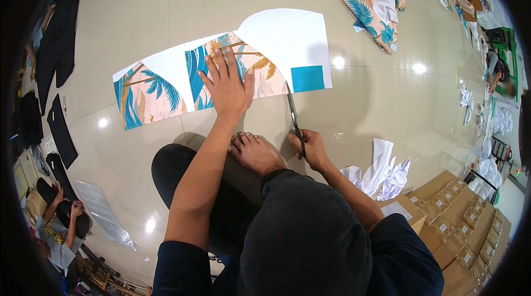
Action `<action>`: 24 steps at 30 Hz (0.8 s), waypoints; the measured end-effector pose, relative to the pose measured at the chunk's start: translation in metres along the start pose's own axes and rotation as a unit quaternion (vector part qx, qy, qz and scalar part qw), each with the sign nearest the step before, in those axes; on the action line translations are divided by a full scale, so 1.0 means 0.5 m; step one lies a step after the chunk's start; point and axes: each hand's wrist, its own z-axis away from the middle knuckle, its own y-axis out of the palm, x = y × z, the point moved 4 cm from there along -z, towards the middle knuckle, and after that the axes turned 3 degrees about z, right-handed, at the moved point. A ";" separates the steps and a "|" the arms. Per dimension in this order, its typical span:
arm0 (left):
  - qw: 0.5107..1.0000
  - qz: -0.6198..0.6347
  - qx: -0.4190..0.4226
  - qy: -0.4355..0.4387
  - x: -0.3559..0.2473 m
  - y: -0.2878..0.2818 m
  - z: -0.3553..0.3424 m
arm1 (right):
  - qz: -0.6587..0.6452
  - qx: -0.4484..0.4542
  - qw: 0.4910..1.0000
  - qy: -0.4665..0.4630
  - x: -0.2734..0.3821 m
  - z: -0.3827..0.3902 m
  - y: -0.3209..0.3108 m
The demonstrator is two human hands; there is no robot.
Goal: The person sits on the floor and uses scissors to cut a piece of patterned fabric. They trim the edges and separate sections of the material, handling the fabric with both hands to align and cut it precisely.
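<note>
A white sheet [287, 33] printed with pink panels of blue waves and palm leaves [157, 97] and a solid teal square [307, 78] lies on the tiled floor. My left hand [225, 83] rests open on the middle printed panel, fingers spread. My right hand [307, 148] grips dark-handled scissors [293, 114], whose blades reach the lower edge of the sheet, just left of the teal square. My bare foot [254, 152] sits beneath and between my arms.
Printed fabric pieces [370, 8] lie at the upper right, white scraps [381, 163] right of my arm, cardboard boxes [453, 224] at lower right. Black pieces [61, 130] and a clear plastic sheet [105, 213] lie left, near a seated co-worker [58, 240]. Other people work around the edges.
</note>
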 end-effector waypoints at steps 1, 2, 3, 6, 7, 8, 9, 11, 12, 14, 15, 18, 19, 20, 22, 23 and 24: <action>1.000 0.001 0.002 -0.001 0.000 -0.001 0.000 | 0.001 0.001 1.000 0.005 0.007 0.004 0.000; 1.000 0.001 0.004 -0.003 0.000 -0.002 0.001 | 0.002 0.002 1.000 0.011 0.012 0.005 -0.001; 1.000 0.001 0.006 -0.004 0.000 -0.004 0.001 | -0.004 0.006 1.000 0.004 0.014 0.002 -0.002; 1.000 0.000 0.001 0.000 -0.004 -0.005 0.001 | -0.018 0.018 1.000 -0.013 0.027 -0.008 -0.011; 1.000 -0.001 -0.001 0.001 -0.003 -0.004 0.001 | -0.019 0.024 0.999 -0.017 0.035 -0.010 -0.012; 1.000 -0.002 -0.003 0.001 -0.002 -0.004 0.001 | -0.020 0.031 0.999 -0.021 0.041 -0.013 -0.012; 1.000 -0.003 -0.006 0.002 0.000 -0.003 0.001 | -0.019 0.032 0.999 -0.018 0.043 -0.017 -0.012; 1.000 -0.001 -0.004 0.001 -0.002 -0.005 0.001 | -0.018 0.033 0.999 -0.012 0.045 -0.024 -0.014; 1.000 0.000 -0.003 0.001 -0.003 -0.006 0.001 | -0.014 0.032 0.999 -0.011 0.043 -0.028 -0.015; 1.000 0.003 -0.002 0.001 -0.004 -0.007 0.000 | -0.005 0.029 1.000 -0.010 0.043 -0.035 -0.015; 1.000 0.004 -0.001 0.001 -0.004 -0.007 0.000 | -0.010 0.029 1.000 -0.008 0.043 -0.039 -0.017; 1.000 0.005 0.004 -0.005 -0.001 -0.006 0.001 | -0.025 0.026 0.999 -0.008 0.059 -0.042 -0.010; 1.000 0.007 0.004 -0.005 -0.001 -0.006 0.001 | -0.031 0.021 0.999 -0.012 0.060 -0.044 -0.009; 1.000 0.009 0.004 -0.004 -0.002 -0.007 0.002 | -0.037 0.015 0.999 -0.015 0.062 -0.045 -0.009; 1.000 0.010 0.004 -0.004 -0.002 -0.007 0.001 | -0.024 0.023 0.999 -0.005 0.061 -0.046 -0.015; 1.000 0.009 0.004 -0.005 -0.002 -0.006 0.001 | -0.018 0.027 0.999 0.001 0.060 -0.047 -0.017; 1.000 0.008 0.004 -0.005 -0.002 -0.006 0.000 | -0.016 0.027 1.000 -0.001 0.058 -0.048 -0.018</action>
